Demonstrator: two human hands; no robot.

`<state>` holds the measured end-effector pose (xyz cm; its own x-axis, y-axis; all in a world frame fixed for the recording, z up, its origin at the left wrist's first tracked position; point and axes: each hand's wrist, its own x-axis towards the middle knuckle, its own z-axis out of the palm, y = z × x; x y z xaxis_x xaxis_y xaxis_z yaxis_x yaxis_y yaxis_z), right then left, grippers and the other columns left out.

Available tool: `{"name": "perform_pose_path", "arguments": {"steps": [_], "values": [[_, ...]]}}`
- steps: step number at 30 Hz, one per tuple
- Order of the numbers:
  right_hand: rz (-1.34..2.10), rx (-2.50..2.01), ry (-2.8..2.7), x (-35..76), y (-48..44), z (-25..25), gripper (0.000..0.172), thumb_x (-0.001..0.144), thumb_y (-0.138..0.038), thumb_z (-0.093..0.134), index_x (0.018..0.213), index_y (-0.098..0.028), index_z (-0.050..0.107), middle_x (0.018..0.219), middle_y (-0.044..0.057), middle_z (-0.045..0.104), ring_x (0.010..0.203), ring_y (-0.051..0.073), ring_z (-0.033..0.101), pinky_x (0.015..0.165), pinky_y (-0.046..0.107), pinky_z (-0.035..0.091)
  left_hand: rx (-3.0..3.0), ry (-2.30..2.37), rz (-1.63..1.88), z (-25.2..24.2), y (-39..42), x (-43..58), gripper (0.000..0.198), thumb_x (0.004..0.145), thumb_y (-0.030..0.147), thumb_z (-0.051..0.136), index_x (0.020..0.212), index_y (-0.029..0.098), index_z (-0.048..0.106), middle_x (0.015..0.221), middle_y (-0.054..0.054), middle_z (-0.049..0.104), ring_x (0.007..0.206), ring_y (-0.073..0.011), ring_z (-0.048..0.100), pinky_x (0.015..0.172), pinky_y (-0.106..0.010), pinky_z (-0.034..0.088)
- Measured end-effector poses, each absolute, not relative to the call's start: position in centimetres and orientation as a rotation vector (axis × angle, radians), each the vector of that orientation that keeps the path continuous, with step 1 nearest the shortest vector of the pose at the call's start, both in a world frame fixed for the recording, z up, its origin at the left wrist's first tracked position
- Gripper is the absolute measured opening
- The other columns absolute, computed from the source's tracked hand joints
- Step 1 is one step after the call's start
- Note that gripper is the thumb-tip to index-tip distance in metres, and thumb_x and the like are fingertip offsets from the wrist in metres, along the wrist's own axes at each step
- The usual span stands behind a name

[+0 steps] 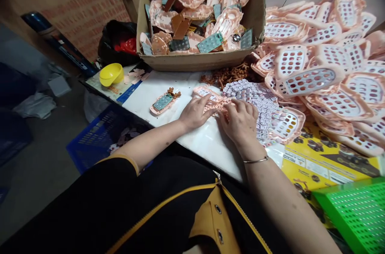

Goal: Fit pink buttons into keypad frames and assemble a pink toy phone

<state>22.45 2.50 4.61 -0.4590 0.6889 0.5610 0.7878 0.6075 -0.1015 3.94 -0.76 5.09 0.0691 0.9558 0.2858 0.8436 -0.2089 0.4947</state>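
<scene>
My left hand [194, 113] rests at the middle of the white table, thumb and index finger stretched apart. Its index fingertip touches a pink plastic shell [206, 93] with a white panel. Beside it, the fingers of my right hand [240, 121] curl down onto small pink button pieces [221, 105]; what they pinch is hidden beneath them. A heap of pale lilac button pads [262, 105] lies just right of that hand. To the left lies a shell fitted with a green circuit board [163, 102] and a brown antler-shaped part [174, 93].
A cardboard box [192, 62] of shells and circuit boards stands behind. Many pink shells [311, 79] are piled at right, near a green basket [355, 210]. Brown antler parts [233, 75] lie before the box. A yellow bowl [111, 74] sits left, above a blue crate [93, 134].
</scene>
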Motion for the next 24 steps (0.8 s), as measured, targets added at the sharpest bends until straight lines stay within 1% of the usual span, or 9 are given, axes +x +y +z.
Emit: {"name": "perform_pose_path", "arguments": {"steps": [3,5,6,9,12,14,17,20,24], "values": [[-0.263,-0.993,-2.299,21.7,1.4,4.7,0.031,0.096,-0.038,0.051,0.111,-0.018,0.068,0.126,0.015,0.068,0.116,0.028,0.057,0.106,0.044,0.035,2.239,1.989,0.925,6.0,-3.2,0.8,0.051,0.095,0.051,0.047,0.131,0.016,0.056,0.121,-0.012,0.07,0.118,-0.0236,0.062,0.118,-0.049,0.031],[-0.245,-0.781,-2.412,20.8,0.5,4.5,0.032,0.098,-0.039,0.05,0.119,-0.02,0.067,0.131,0.011,0.067,0.123,0.027,0.056,0.109,0.043,0.032,2.217,2.233,0.895,6.4,-4.7,-2.0,0.047,0.093,0.048,0.052,0.129,0.019,0.057,0.133,-0.012,0.065,0.127,-0.0251,0.056,0.121,-0.051,0.025],[-0.22,-0.657,-2.485,20.3,0.0,4.4,0.034,0.098,-0.041,0.049,0.121,-0.022,0.066,0.133,0.009,0.067,0.126,0.026,0.054,0.11,0.043,0.03,2.136,2.372,0.842,6.6,-5.3,-3.4,0.05,0.091,0.046,0.055,0.132,0.019,0.055,0.14,-0.013,0.06,0.133,-0.0265,0.052,0.123,-0.053,0.02],[-0.119,-0.427,-2.668,19.2,-1.0,4.1,0.036,0.1,-0.046,0.045,0.117,-0.024,0.068,0.132,0.005,0.068,0.129,0.027,0.053,0.113,0.046,0.026,1.776,2.611,0.563,6.9,-6.2,-6.5,0.081,0.08,0.052,0.065,0.147,0.015,0.04,0.155,-0.019,0.042,0.145,-0.0354,0.037,0.122,-0.061,0.014],[-0.073,-0.603,-2.702,19.1,-1.1,4.1,0.038,0.101,-0.045,0.043,0.114,-0.019,0.068,0.127,0.008,0.07,0.128,0.031,0.054,0.114,0.05,0.025,1.604,2.576,0.44,7.0,-6.2,-7.6,0.088,0.08,0.055,0.062,0.151,0.012,0.033,0.151,-0.02,0.047,0.141,-0.0376,0.042,0.12,-0.063,0.018],[-0.091,-0.762,-2.669,19.5,-0.8,4.2,0.039,0.101,-0.043,0.043,0.114,-0.015,0.067,0.125,0.011,0.071,0.128,0.032,0.054,0.113,0.052,0.026,1.614,2.532,0.447,6.8,-5.6,-7.4,0.086,0.081,0.052,0.06,0.151,0.009,0.033,0.147,-0.02,0.052,0.136,-0.0354,0.049,0.119,-0.057,0.026],[-0.159,-0.831,-2.612,20.4,0.0,4.4,0.037,0.1,-0.04,0.044,0.114,-0.014,0.067,0.127,0.014,0.069,0.126,0.032,0.055,0.111,0.051,0.029,1.66,2.508,0.482,6.5,-4.4,-6.5,0.085,0.081,0.05,0.061,0.15,0.008,0.035,0.148,-0.02,0.051,0.136,-0.0333,0.049,0.116,-0.047,0.034],[-0.214,-0.868,-2.457,21.5,0.7,4.9,0.033,0.099,-0.039,0.048,0.114,-0.016,0.067,0.128,0.014,0.068,0.123,0.031,0.056,0.109,0.05,0.033,1.657,2.506,0.514,6.4,-3.0,-5.6,0.085,0.081,0.051,0.061,0.149,0.007,0.036,0.147,-0.019,0.052,0.136,-0.0334,0.049,0.115,-0.044,0.036],[-0.157,-0.971,-2.176,23.2,1.4,6.0,0.025,0.096,-0.036,0.053,0.104,-0.019,0.07,0.119,0.013,0.07,0.113,0.028,0.06,0.1,0.045,0.042,1.651,2.507,0.522,6.4,-1.9,-5.1,0.086,0.08,0.05,0.062,0.149,0.006,0.036,0.147,-0.019,0.052,0.137,-0.033,0.047,0.117,-0.042,0.034]]}}
